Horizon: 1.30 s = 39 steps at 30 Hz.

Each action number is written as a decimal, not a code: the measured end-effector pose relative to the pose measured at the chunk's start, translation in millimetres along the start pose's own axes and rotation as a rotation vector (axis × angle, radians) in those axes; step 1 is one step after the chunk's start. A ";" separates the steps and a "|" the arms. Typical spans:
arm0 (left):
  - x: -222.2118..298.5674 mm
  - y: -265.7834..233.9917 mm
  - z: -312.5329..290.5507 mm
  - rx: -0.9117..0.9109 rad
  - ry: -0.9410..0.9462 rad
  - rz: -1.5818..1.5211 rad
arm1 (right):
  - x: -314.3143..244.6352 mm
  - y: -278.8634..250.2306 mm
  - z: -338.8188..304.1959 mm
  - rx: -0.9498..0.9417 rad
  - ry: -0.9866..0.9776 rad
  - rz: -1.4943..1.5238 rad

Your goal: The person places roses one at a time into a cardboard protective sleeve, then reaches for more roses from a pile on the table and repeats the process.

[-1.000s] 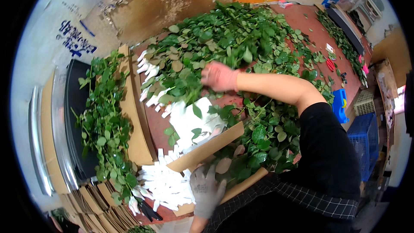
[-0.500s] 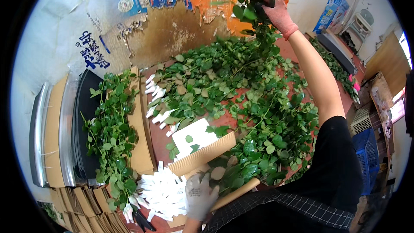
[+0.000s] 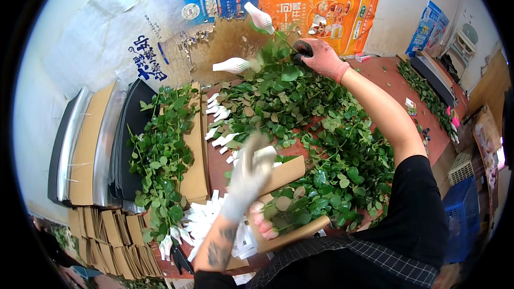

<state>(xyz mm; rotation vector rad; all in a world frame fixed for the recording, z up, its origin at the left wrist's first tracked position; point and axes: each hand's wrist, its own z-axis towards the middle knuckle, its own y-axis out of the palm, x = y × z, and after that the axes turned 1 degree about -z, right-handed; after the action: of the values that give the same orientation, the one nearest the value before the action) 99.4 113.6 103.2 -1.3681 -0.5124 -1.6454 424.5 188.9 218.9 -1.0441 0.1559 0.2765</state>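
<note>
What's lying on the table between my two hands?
In the head view, a heap of leafy stems covers the table between the left hand and right hand.

Two gloved hands, left (image 3: 251,168) and right (image 3: 320,56); two netted white buds (image 3: 233,65) aloft; one blue crate (image 3: 465,219).

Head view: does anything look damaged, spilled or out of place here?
Yes. The printed sacks covering the back wall are torn, baring a brown patch. Loose green leaves lie scattered on the red table, away from the main pile of stems.
</note>
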 end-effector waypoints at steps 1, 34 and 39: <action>18.6 6.9 30.6 -0.013 -0.172 -0.499 | 0.5 0.4 -4.0 0.013 -0.021 0.003; -87.8 -50.8 149.1 -0.139 -0.472 -0.135 | 59.9 -266.9 -126.7 0.696 0.011 -0.262; 41.8 -50.0 40.4 -0.275 -0.090 0.675 | -24.6 -158.8 -179.7 0.006 -0.373 -0.641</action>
<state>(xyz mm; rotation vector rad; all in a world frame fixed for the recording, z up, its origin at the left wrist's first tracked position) 81.0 154.6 165.4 -1.5934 0.1386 -1.1221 449.1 -45.9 267.8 -0.9675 -0.5084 -0.1152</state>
